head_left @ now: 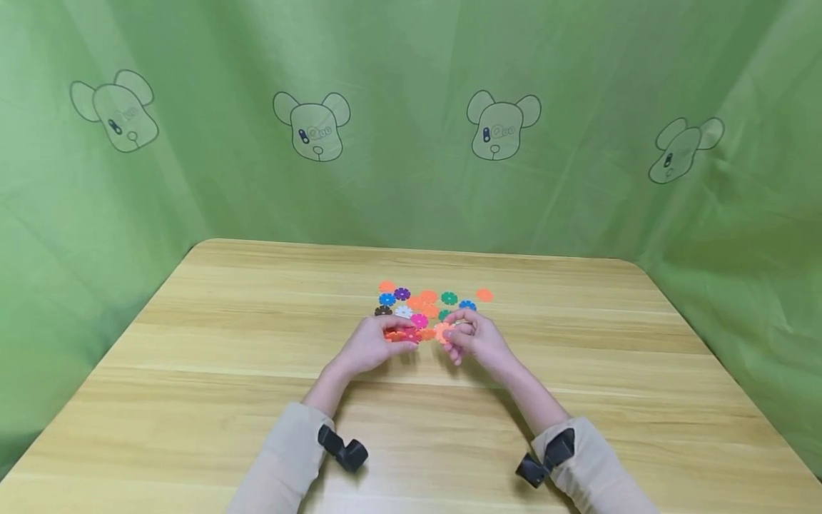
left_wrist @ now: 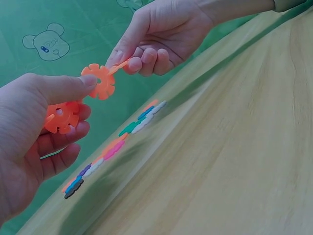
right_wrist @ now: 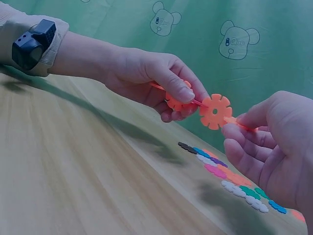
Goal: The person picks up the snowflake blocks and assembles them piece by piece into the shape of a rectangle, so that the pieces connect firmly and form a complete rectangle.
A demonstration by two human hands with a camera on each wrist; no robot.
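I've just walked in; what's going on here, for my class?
A person's left hand holds a chain of slotted discs above the table. The right hand pinches an orange disc at its end; whether that one is joined is unclear. Loose discs in several colours lie beyond the hands.

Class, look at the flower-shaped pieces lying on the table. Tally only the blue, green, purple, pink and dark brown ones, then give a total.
Blue pieces: 2
Green pieces: 2
Purple piece: 1
Pink piece: 1
Dark brown piece: 1
Total: 7
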